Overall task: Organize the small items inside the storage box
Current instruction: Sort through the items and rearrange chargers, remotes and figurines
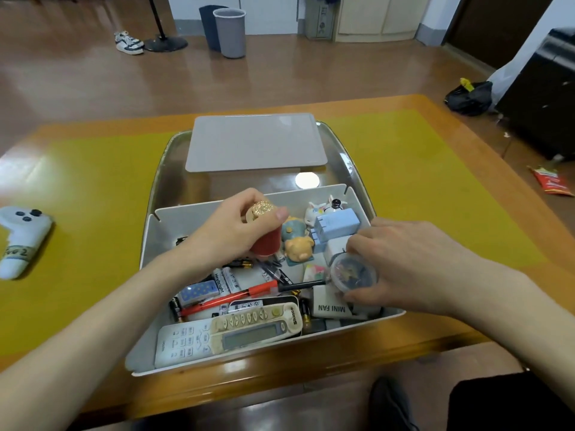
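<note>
1. White plastic storage box [149,244] sits on a metal tray [168,157] on the counter [93,181], its grey lid [255,141] lying behind it.
2. The left hand [236,231] holds a red cup-like item [267,242] with a gold top above the box.
3. The right hand [410,265] pinches a small round clear case [353,272] at the right side of the box.
4. Most work seems left: remotes [230,334], batteries [228,279], a red pen [230,298] and figurines [298,247] lie mixed together.
</note>
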Tool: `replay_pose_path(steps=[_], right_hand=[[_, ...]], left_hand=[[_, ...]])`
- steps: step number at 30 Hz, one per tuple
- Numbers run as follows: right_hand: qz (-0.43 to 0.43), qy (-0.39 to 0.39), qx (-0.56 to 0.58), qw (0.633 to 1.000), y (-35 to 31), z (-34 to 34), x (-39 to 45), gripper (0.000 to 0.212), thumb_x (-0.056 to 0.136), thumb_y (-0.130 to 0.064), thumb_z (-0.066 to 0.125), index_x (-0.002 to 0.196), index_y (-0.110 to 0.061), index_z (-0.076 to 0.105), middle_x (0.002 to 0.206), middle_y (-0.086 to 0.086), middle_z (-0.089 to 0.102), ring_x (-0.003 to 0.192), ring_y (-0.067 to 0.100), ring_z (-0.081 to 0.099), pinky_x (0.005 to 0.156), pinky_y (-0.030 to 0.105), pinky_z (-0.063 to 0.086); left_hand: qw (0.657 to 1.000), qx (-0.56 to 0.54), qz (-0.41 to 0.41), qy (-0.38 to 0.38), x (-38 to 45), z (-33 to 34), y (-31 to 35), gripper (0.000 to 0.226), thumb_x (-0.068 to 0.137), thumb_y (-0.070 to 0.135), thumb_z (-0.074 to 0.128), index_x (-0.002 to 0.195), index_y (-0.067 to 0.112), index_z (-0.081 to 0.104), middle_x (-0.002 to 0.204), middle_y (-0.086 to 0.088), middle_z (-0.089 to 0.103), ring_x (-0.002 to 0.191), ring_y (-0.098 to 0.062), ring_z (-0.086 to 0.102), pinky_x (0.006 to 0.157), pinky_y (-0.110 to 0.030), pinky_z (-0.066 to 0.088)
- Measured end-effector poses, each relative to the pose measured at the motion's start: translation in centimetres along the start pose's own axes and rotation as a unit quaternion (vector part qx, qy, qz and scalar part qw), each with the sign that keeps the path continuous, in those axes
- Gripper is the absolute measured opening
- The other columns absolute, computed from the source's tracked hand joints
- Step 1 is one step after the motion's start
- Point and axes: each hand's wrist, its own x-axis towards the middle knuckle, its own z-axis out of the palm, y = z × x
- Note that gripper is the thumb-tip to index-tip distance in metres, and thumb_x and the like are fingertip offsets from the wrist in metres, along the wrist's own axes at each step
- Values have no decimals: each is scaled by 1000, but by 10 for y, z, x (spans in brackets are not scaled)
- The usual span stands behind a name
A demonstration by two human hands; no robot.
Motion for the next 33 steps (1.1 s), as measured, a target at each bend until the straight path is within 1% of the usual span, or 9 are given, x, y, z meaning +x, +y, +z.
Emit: replay_pose_path(steps=[3,5,10,12,15,18,21,28,33], right_hand=[[15,-6,23,1000,9,-2,-3,60,74,-83,42,106,-33,55,105,-16,59,101,11,53,69,35,53],[25,-3,37,999,13,-3,-4,65,71,-85,40,112,-35,53,110,-17,59,105,11,53,73,37,54],[7,15,39,999,15,-1,-4,67,76,-78,54,128,-36,50,120,-19,55,110,8,48,69,31,52],[2,19,48,999,17,0,-4,67,76,-77,56,129,-37,50,119,-20,54,109,8,48,68,32,52],[10,26,85,996,25,-4,-7,70,68,-82,43,125,-40,50,114,-22,54,106,6,46,69,34,52],[17,49,107,993,33,-8,-9,66,68,-81,45,121,-42,51,109,-24,55,98,3,44,66,34,51],[17,67,111,991,37,-8,-10,66,69,-80,45,122,-41,51,107,-25,54,96,4,46,64,31,48],[13,59,117,991,37,-6,-8,61,72,-75,55,122,-40,52,107,-25,54,98,3,46,68,33,51],[15,64,112,992,39,-6,-8,63,70,-78,49,122,-41,52,108,-25,55,91,-1,42,62,28,44]], left_hand=[[963,226,134,67,1,-1,-6,40,85,70,50,92,35,65,84,12,66,84,-5,60,67,-16,44],[929,311,180,88,3,0,-9,39,90,67,47,92,33,67,87,12,63,87,-6,52,72,-20,39],[907,373,179,73,6,0,-14,33,93,43,60,116,21,67,112,6,59,103,-12,46,92,-36,44],[875,413,242,79,0,2,-5,33,92,31,63,123,17,64,115,3,60,107,-16,48,91,-39,47],[848,428,312,22,-15,13,11,23,92,27,58,112,21,66,105,6,63,99,-15,56,79,-34,52],[834,478,264,-81,-30,35,9,15,94,41,57,99,31,67,96,15,64,89,-7,60,73,-31,56],[800,555,186,-133,-28,49,0,31,93,52,55,112,31,66,113,12,65,103,-14,63,80,-35,55],[803,567,130,-126,-20,50,4,18,89,25,64,106,28,69,104,7,68,98,-19,65,82,-39,57],[810,573,43,-121,-32,-6,24,10,81,26,68,78,35,63,85,10,62,81,-15,60,69,-32,53]])
